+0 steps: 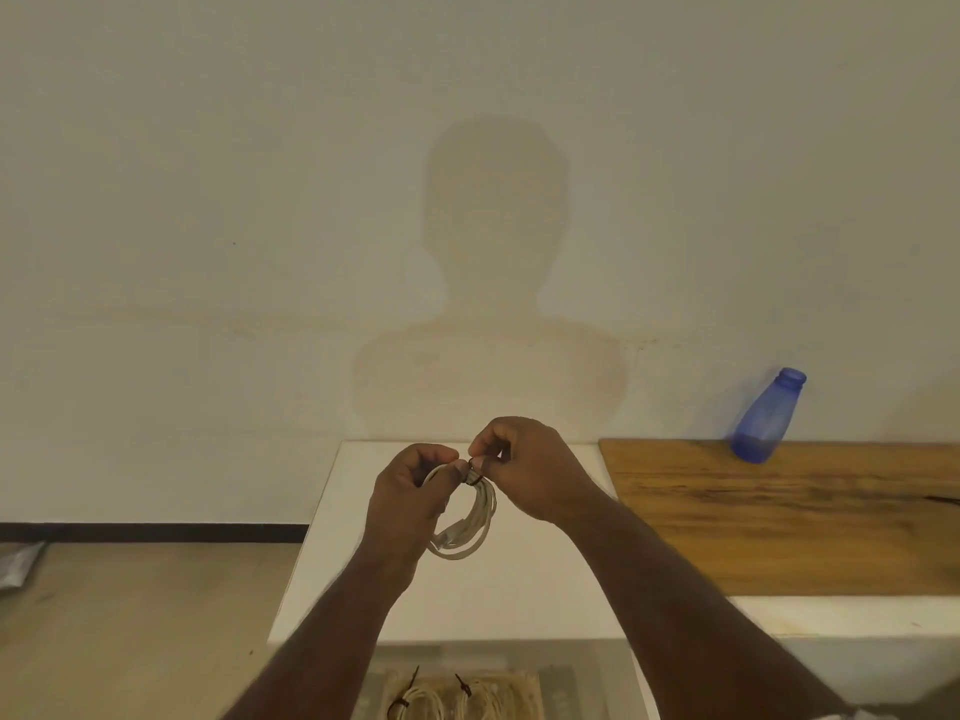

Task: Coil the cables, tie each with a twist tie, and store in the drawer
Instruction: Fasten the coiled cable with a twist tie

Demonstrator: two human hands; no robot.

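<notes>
Above the white desk (519, 589), the left hand (410, 504) grips a coiled white cable (475, 517) to keep its loops together while right-hand fingers (480, 462) pinch a dark twist tie (471, 464) at the top, apparently twisting it closed.

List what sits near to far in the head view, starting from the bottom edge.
Tied cable coils in the open drawer → white cabinet top → coiled white cable held by left hand and right hand → blue bottle → wall.
</notes>
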